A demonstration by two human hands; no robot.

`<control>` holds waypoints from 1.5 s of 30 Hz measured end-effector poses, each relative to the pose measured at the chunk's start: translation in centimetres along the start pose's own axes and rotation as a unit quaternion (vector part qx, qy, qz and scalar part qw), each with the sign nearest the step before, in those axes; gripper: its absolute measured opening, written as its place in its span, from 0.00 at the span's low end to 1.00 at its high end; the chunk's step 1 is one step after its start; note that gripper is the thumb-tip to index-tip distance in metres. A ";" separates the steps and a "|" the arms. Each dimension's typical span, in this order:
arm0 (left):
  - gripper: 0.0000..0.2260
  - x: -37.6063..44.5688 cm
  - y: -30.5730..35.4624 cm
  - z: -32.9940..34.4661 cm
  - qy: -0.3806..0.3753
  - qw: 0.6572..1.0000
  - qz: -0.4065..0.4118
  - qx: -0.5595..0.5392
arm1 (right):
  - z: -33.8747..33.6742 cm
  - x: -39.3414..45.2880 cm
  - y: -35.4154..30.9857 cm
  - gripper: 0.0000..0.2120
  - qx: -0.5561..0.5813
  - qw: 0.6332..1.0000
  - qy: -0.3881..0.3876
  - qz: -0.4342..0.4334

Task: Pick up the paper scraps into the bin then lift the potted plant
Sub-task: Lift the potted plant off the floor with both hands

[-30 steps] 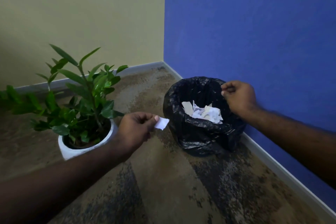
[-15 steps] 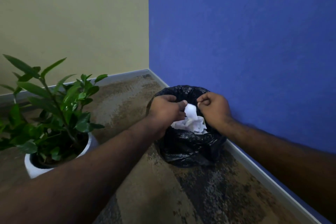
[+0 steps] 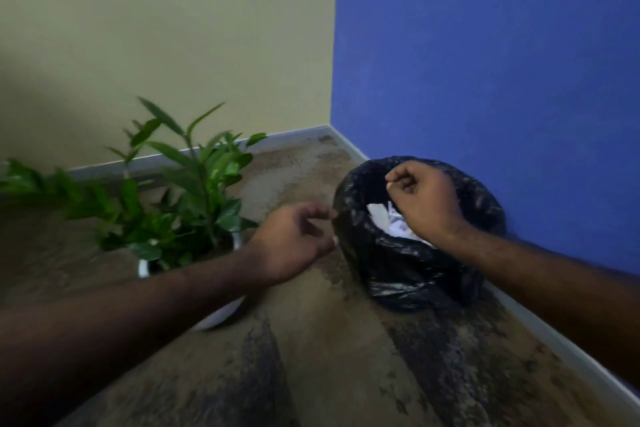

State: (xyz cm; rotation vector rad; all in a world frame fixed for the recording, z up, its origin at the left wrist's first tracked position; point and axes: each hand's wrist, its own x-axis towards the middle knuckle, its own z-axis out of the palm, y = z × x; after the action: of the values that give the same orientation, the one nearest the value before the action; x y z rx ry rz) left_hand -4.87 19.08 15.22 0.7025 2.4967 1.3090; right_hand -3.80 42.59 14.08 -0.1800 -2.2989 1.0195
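A small bin lined with a black bag (image 3: 408, 274) stands on the floor against the blue wall. White paper scraps (image 3: 379, 215) lie inside it, partly hidden by my right hand (image 3: 426, 204), which hovers over the opening with its fingers curled and nothing visible in them. My left hand (image 3: 294, 239) is just left of the bin's rim, fingers loosely curled and empty. The potted plant (image 3: 194, 191), green leaves in a white pot (image 3: 221, 315), stands on the floor to the left, behind my left forearm.
The floor is mottled brown carpet (image 3: 329, 357). A beige wall (image 3: 173, 45) and a blue wall (image 3: 485, 62) meet in the corner behind the bin, with a grey skirting board (image 3: 571, 350) along both.
My left hand carried a white scrap to the bin, let it go inside, and has drawn back to the left, empty. My right hand moved from the bin's right rim to above the opening.
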 end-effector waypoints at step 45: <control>0.21 -7.7 -19.9 -9.1 0.240 0.843 -0.345 -0.335 | 23.5 -12.7 -12.5 0.23 0.256 0.847 -0.183 0.429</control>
State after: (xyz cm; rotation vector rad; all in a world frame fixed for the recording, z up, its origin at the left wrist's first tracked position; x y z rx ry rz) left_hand -8.15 -0.95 4.04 -0.6940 1.9775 1.9768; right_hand -5.87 14.65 4.76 -0.9131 -2.1513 2.2413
